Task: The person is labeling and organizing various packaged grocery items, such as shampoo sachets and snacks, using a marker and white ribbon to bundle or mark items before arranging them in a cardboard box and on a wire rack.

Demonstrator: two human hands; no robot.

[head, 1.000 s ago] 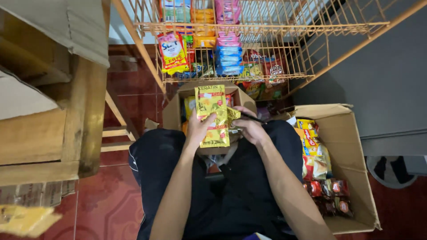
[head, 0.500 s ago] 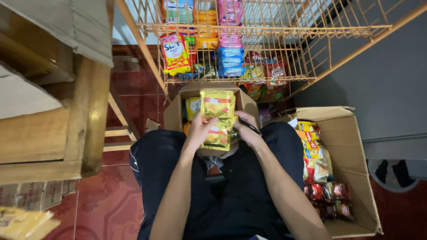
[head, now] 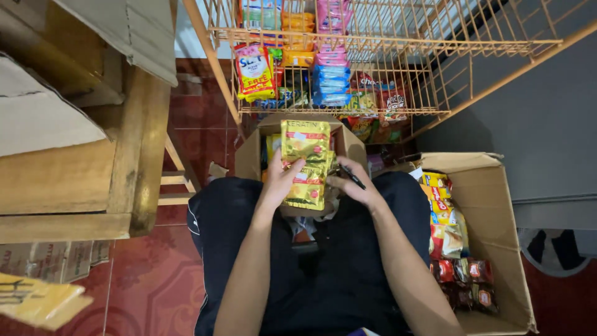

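— What are the hands doing down there?

— The left hand (head: pixel 281 180) pinches a strip of gold sachets (head: pixel 305 163), thumb across its front; the strip stands upright over the small cardboard box (head: pixel 249 158) between the knees; the right hand (head: pixel 353 185) curls at the strip's edge with a black pen (head: pixel 352 177) held in its fingers.

— And around them?

— A larger open carton (head: pixel 491 205) of snack packets sits just right of the leg; a wire rack (head: pixel 385 56) of hanging packets stands beyond; a wooden table (head: pixel 81 180) stands at the left.

I see my left hand (head: pixel 278 185) gripping gold sachets (head: pixel 305 163) over a small box (head: pixel 249 158), my right hand (head: pixel 353 185) pinching a black pen (head: pixel 352 177).
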